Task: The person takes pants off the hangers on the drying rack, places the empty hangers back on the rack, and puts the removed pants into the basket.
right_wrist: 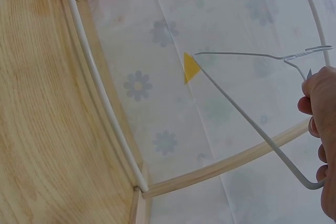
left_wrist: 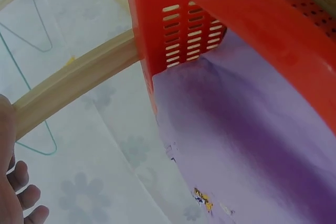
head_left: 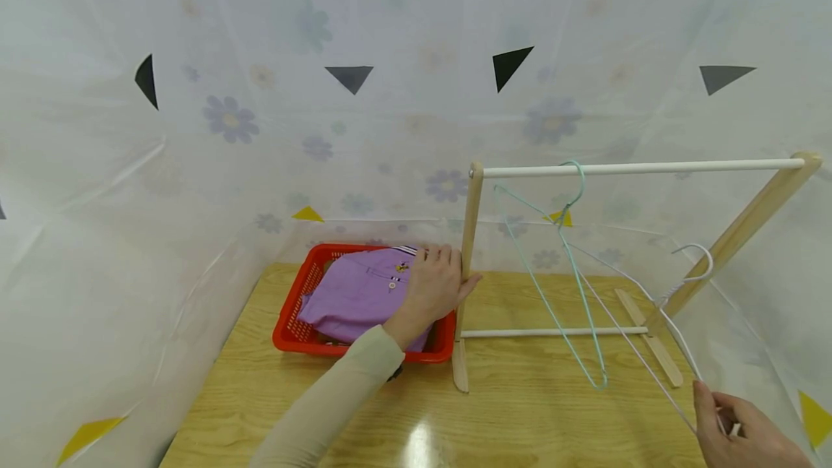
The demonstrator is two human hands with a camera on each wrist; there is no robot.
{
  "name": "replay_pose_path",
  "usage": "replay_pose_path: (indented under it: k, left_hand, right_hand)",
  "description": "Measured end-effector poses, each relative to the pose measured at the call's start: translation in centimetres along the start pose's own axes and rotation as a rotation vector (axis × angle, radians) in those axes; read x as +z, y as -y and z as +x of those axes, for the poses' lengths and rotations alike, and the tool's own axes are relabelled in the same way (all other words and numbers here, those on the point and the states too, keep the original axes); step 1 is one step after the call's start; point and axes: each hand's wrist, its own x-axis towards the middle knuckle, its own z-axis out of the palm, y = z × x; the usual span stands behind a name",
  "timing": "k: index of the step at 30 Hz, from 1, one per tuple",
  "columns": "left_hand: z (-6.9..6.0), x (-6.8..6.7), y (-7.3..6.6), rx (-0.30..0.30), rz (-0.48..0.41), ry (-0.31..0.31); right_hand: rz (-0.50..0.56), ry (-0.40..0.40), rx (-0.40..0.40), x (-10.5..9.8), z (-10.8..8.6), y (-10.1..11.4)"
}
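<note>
My right hand (head_left: 747, 428) grips one end of a whitish wire hanger (head_left: 679, 338), which tilts in front of the rack's right side. Its curled fingers show in the right wrist view, where the hanger (right_wrist: 252, 121) extends leftward from them. A mint-green hanger (head_left: 575, 273) hangs by its hook from the white top rod of a small wooden clothes rack (head_left: 650, 168). Over the right edge of a red basket (head_left: 286, 338), my left hand (head_left: 432, 291) lies against the rack's left post (head_left: 473, 219), thumb across it and fingers relaxed. A folded purple shirt (head_left: 357, 295) lies in the basket.
The rack and basket stand on a wood-grain table (head_left: 520, 403). White flowered sheeting (head_left: 390, 128) surrounds the table at the back and both sides. A lower white rod (head_left: 552, 332) joins the posts, whose wooden feet (head_left: 656, 352) run toward the front.
</note>
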Motion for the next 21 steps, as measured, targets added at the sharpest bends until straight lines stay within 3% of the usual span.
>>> replay_pose_path:
  k: [3,6,9,13,18,21]
  left_hand:
    - [0.0,0.3,-0.1,0.012,0.033,-0.028]
    - [0.0,0.6,-0.2,0.011,0.047,-0.059]
    - [0.0,0.8,-0.3,0.000,0.057,-0.080]
    - [-0.1,0.8,-0.6,-0.027,0.044,-0.082]
    - [-0.1,0.7,-0.8,-0.046,0.032,-0.042]
    - [-0.1,0.6,-0.9,-0.045,0.040,-0.024]
  right_hand:
    - [-0.002,0.061,-0.001,-0.4,0.2,0.0]
    - [-0.021,0.218,-0.035,-1.0,0.6,-0.1]
    - [-0.023,0.288,-0.032,-1.3,0.7,-0.1]
    - [-0.011,0.272,-0.015,-1.3,0.7,-0.1]
    - [-0.027,0.336,-0.058,-1.5,1.1,-0.3]
    - [-0.031,0.297,-0.039,-1.6,1.0,-0.1]
